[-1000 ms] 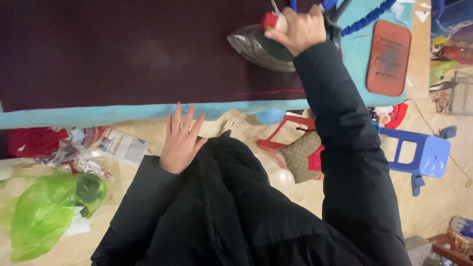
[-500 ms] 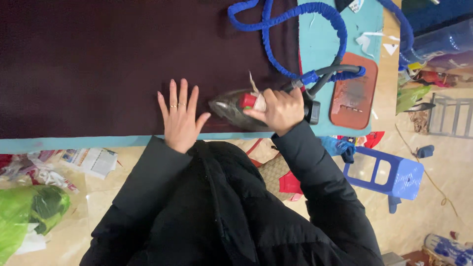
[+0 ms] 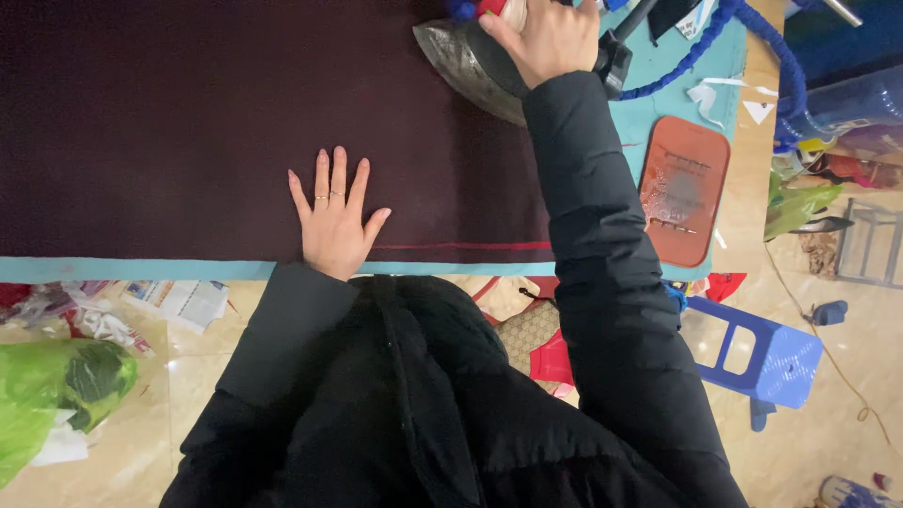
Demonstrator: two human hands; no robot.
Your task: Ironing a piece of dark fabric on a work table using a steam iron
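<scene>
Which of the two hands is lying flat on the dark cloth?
The left hand, fingers spread, palm down on the dark cloth. The right hand instead grips the iron farther up.

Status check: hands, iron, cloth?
Left hand flat on dark cloth. Right hand grips iron on cloth. Blue hose off to the side.

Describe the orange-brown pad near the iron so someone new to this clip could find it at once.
Start at the teal table under the dark maroon cloth, and go to its bare right end. The pad lies flat there, right of the sleeve: a rounded orange-brown rectangle with a scorched grey middle.
</scene>
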